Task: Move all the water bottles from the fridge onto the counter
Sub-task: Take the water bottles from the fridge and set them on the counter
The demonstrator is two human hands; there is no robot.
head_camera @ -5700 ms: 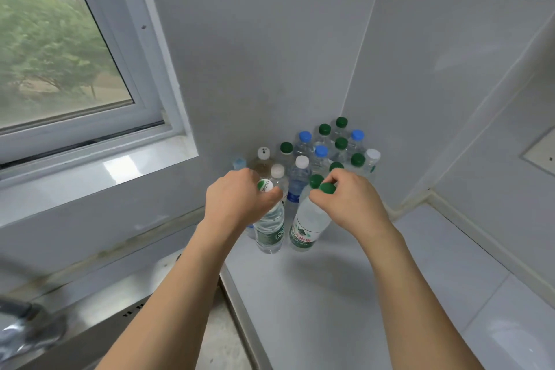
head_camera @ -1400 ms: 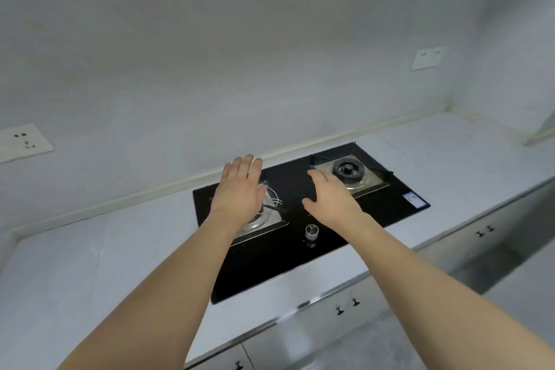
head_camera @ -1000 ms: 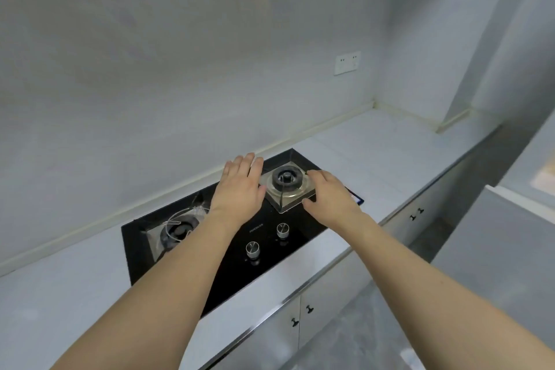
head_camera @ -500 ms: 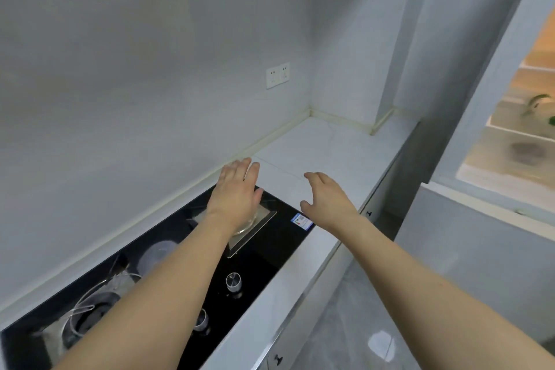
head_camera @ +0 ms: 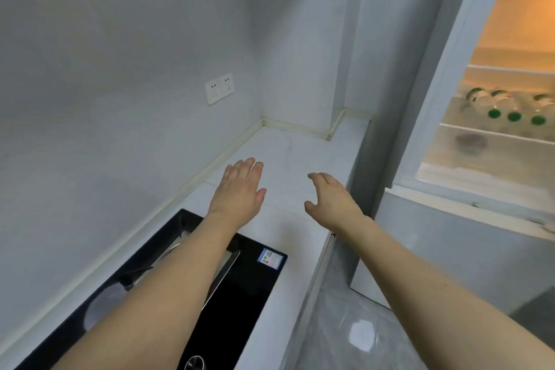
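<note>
The fridge (head_camera: 444, 69) stands open at the right, lit warm inside. Three clear water bottles with green caps (head_camera: 510, 106) lie on their sides on a glass shelf, caps towards me. My left hand (head_camera: 241, 192) hovers over the white counter (head_camera: 297, 153) with fingers straight and holds nothing. My right hand (head_camera: 332, 203) floats beside it, fingers loosely curved, empty, near the counter's right end. Both hands are well left of the fridge opening.
A black gas hob (head_camera: 234, 294) is set into the counter under my left forearm. A double wall socket (head_camera: 219, 88) sits on the grey wall. The fridge's lower compartment front (head_camera: 468, 249) is shut. Grey floor tiles (head_camera: 345, 333) lie between counter and fridge.
My view has swung right from the hob to the counter's corner, and the open fridge with its bottles has come into sight. Both hands stay empty and outstretched.
</note>
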